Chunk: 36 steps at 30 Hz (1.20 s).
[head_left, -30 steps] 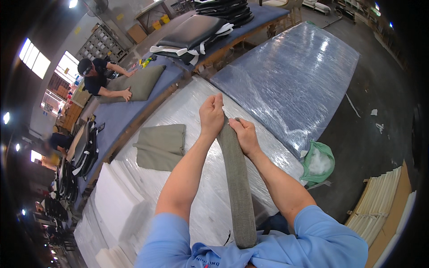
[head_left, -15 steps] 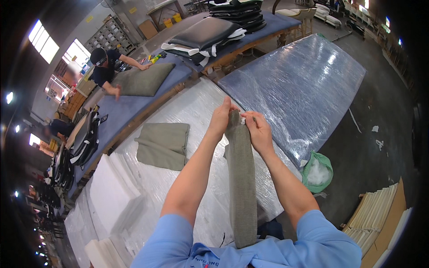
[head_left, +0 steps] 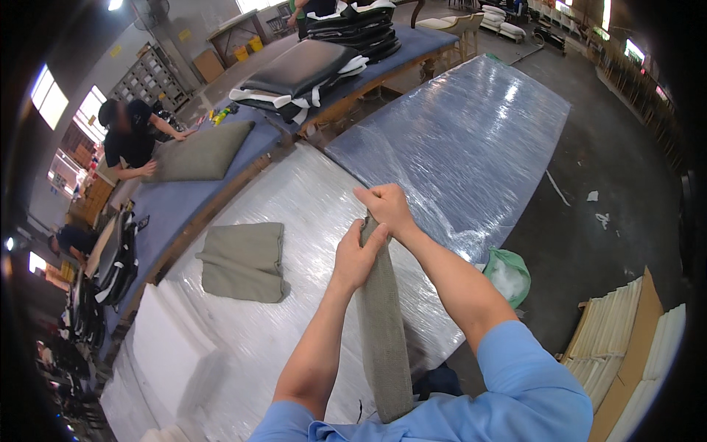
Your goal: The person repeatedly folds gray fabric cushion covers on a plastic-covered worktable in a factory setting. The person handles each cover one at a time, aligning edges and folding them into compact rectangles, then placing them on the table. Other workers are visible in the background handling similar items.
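A grey-green fabric-covered cushion (head_left: 384,331) stands on edge in front of me, its narrow side up and its near end against my shirt. My left hand (head_left: 356,254) is closed around it close to the far end, thumb on top and fingers hidden down the left face. Just beyond, my right hand (head_left: 390,206) is closed at the far corner, its fingers curled and partly out of sight. To the left, a grey-green fabric piece (head_left: 243,261), probably a cover, lies flat on the plastic-wrapped white surface (head_left: 309,184).
White foam slabs (head_left: 166,346) are stacked at the left. A blue plastic-wrapped surface (head_left: 456,147) adjoins on the right, with a green bag (head_left: 508,276) beside it. A co-worker (head_left: 129,136) handles another cushion (head_left: 202,153) at a blue table. Boxed white pieces (head_left: 600,361) stand lower right.
My right hand has moved from the cushion's right side over its far end, and my left hand has slid nearer along it. The whole view has shifted; the co-worker's hands now rest on their cushion.
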Tool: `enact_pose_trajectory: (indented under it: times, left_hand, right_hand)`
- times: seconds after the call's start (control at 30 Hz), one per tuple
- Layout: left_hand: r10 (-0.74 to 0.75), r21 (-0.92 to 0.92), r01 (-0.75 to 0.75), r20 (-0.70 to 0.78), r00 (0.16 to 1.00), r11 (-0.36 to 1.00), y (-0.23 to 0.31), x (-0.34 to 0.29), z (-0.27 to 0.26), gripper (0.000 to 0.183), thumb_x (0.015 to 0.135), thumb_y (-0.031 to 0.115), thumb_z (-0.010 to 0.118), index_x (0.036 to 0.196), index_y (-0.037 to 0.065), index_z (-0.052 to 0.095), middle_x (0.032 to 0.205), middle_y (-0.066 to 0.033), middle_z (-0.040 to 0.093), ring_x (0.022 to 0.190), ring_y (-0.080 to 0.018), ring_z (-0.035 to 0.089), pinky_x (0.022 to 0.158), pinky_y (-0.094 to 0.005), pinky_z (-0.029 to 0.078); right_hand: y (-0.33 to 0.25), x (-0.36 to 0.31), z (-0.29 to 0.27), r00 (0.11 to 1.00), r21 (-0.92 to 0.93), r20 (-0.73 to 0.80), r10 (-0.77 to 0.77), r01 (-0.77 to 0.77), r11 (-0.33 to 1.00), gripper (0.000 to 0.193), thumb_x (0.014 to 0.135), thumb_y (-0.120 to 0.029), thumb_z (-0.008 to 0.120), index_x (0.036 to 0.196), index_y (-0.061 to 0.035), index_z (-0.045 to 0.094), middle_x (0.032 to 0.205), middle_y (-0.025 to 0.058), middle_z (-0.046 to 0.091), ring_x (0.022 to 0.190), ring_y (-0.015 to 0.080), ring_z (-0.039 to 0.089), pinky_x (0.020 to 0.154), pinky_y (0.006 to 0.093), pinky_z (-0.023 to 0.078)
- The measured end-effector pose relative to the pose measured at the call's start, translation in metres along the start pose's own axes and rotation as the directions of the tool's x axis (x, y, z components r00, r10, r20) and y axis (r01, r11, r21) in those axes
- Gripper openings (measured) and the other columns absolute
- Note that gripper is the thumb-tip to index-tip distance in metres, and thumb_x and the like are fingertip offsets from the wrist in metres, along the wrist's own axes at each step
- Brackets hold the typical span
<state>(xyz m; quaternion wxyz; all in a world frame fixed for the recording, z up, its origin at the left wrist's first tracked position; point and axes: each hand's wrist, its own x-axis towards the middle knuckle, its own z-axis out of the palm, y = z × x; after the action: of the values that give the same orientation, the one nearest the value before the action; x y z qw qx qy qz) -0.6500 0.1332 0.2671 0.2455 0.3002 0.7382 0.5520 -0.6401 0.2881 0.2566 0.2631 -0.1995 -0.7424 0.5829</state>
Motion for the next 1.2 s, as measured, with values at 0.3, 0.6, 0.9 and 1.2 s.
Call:
enact_pose_trajectory:
  times: [0.3, 0.6, 0.9, 1.2]
  left_hand:
    - [0.03, -0.008, -0.031, -0.06, 0.998, 0.999, -0.01, 0.007, -0.028, 0.049, 0.09, 0.045, 0.071, 0.101, -0.002, 0.066, 0.089, -0.0128, 0.069, 0.084, -0.02, 0.065, 0.077, -0.0347, 0.051]
    - [-0.204, -0.41, 0.05, -0.341, 0.918, 0.911, -0.038, -0.043, -0.127, 0.023, 0.09, 0.021, 0.065, 0.092, -0.002, 0.069, 0.088, -0.0058, 0.068, 0.077, -0.0141, 0.061, 0.07, -0.0298, 0.049]
    - [-0.535, -0.766, -0.08, -0.515, 0.669, 0.637, -0.117, -0.202, -0.188, 0.036, 0.092, 0.028, 0.058, 0.11, -0.001, 0.068, 0.105, -0.0146, 0.073, 0.093, -0.0262, 0.071, 0.083, -0.0364, 0.056]
    - [-0.703, -0.958, 0.171, -0.043, 0.71, 0.232, -0.183, -0.326, -0.06, 0.073, 0.103, 0.059, 0.047, 0.152, 0.004, 0.044, 0.154, -0.0196, 0.048, 0.141, -0.0381, 0.046, 0.118, -0.0561, 0.035]
  right_hand:
    - [0.002, 0.011, 0.032, 0.996, -0.17, 0.025, -0.084, 0.087, 0.982, 0.047, 0.092, -0.036, 0.07, 0.066, 0.0027, 0.062, 0.054, 0.0116, 0.05, 0.053, 0.0135, 0.048, 0.054, 0.0371, 0.041]
    - [0.154, -0.203, -0.055, 0.958, -0.285, -0.004, 0.286, -0.275, 0.918, 0.041, 0.096, -0.044, 0.068, 0.09, -0.0037, 0.068, 0.072, 0.003, 0.06, 0.07, 0.0156, 0.054, 0.065, 0.0368, 0.045]
    - [0.204, -0.371, -0.055, 0.255, 0.381, 0.499, 0.828, -0.923, 0.055, 0.07, 0.097, -0.066, 0.054, 0.13, -0.0049, 0.061, 0.13, 0.0137, 0.065, 0.113, 0.031, 0.066, 0.097, 0.0466, 0.053]
    - [0.086, -0.203, -0.058, 0.865, 0.41, 0.003, 0.502, -0.459, 0.788, 0.062, 0.076, -0.015, 0.08, 0.129, -0.0017, 0.049, 0.114, 0.0176, 0.065, 0.105, 0.0266, 0.065, 0.091, 0.0414, 0.054]
